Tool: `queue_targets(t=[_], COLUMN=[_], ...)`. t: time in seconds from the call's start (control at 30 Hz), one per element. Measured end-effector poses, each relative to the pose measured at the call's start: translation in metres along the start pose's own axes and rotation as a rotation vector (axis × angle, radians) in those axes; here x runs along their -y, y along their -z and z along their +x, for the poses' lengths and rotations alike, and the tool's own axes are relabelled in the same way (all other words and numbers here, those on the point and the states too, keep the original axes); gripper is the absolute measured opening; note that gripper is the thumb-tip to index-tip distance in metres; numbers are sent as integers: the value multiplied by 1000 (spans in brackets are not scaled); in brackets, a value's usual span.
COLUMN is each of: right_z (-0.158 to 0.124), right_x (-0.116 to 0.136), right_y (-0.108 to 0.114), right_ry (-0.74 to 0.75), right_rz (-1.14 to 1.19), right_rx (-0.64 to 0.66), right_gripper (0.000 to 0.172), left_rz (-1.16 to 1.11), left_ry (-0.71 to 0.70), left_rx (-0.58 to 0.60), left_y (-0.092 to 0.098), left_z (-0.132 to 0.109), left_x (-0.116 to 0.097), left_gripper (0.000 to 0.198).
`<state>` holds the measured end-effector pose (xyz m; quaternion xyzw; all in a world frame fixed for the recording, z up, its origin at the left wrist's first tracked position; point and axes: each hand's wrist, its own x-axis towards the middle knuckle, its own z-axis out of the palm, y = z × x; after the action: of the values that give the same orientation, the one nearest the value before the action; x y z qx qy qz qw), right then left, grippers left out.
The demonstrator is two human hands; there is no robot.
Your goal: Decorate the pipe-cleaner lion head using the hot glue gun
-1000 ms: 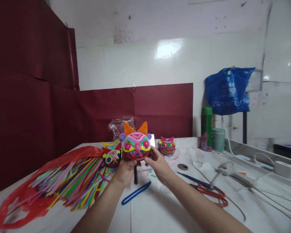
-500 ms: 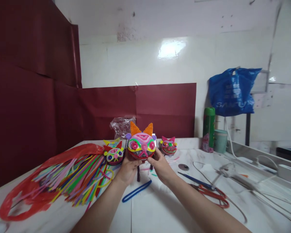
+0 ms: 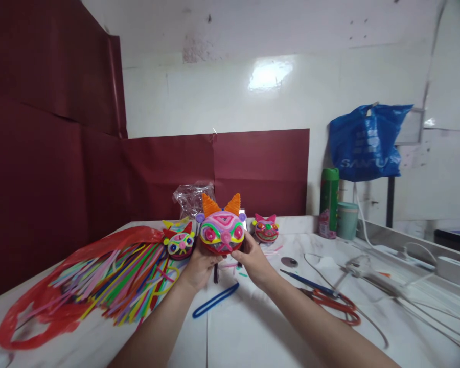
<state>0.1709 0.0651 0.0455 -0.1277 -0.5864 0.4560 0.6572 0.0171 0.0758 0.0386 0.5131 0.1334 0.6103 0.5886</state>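
Observation:
Between my two hands is a pipe-cleaner lion head (image 3: pixel 223 230), pink with orange pointed ears, pink eyes and dark tassels hanging below. It faces me, held above the table. My left hand (image 3: pixel 200 267) closes around its lower left side, and my right hand (image 3: pixel 252 258) grips its lower right, thumb in front. Under it on the table lies a bent blue pipe cleaner (image 3: pixel 215 300). A smaller lion head with red ears (image 3: pixel 179 245) sits left of my left hand. Another with pink ears (image 3: pixel 266 230) stands farther back to the right.
Many coloured pipe cleaners (image 3: pixel 126 281) spread over a red plastic bag (image 3: pixel 38 332) at left. Orange-handled scissors (image 3: pixel 335 304), a blue pen-like tool (image 3: pixel 308 282) and a glue gun (image 3: pixel 368 273) with cables lie right. Behind stand a green can (image 3: pixel 329 199) and a cup (image 3: pixel 347 221).
The lion head has shifted very slightly left and turned a little, still in both hands. The whole view has moved slightly; the other things on the table lie as before.

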Motion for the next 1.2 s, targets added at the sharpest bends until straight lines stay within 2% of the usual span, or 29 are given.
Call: queue_targets(t=[0.27,0.5,0.63,0.83,1.07,1.2], right_z=[-1,0,-1,-1,-1,0], right_x=[3,-1,-6,-7,0,-2], right_y=[-3,-1,3,5,-2,0], right_ry=[6,-7,9,-4,-14,-29], right_rz=[42,47,-2,-40,-67,-34], right_rx=[47,42,47,48,8,9], right_gripper=[68,76,70,63,60,65], left_rz=[-35,6,19,11,-17,-42], left_ry=[-20,2,32,29,24,19], left_rx=[112,66,23,20,6,-16], left_y=[7,3,6,13,6,3], left_z=[2,-1,-1,2,2,3], left_x=[-6,-10,-6,0,-1,0], left_gripper=[70,77,79,74,75,77])
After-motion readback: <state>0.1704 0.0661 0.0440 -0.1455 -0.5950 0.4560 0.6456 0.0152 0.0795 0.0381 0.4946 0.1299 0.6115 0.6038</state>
